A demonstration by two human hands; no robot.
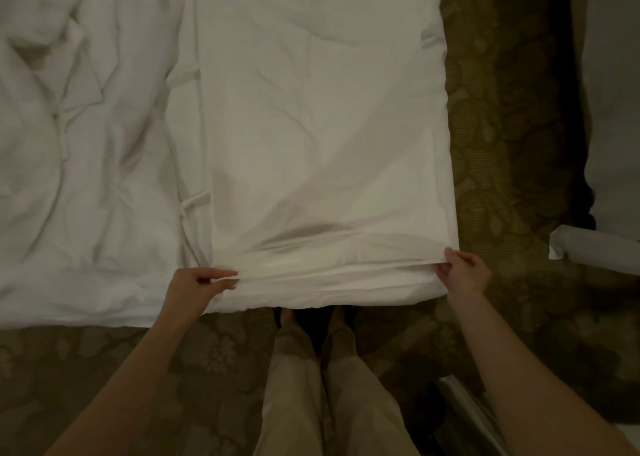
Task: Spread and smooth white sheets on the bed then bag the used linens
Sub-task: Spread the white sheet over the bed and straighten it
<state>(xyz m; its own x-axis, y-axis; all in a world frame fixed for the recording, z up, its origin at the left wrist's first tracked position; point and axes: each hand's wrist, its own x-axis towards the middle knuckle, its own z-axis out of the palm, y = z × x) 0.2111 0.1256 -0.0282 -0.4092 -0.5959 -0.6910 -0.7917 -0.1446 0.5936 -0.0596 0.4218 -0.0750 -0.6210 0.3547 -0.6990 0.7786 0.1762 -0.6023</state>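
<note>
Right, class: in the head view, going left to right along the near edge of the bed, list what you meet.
Rumpled white bedding → left hand → smooth white folded sheet → right hand → patterned brown carpet

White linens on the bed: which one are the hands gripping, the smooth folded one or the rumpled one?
The smooth folded sheet on the right; left hand and right hand pinch its near corners. The rumpled bedding lies untouched to the left.

I see a plain white sheet (322,136) beside crumpled white linens (76,136), an olive-brown carpet (502,150) with a pale floral pattern, and beige trousers (332,396).
</note>
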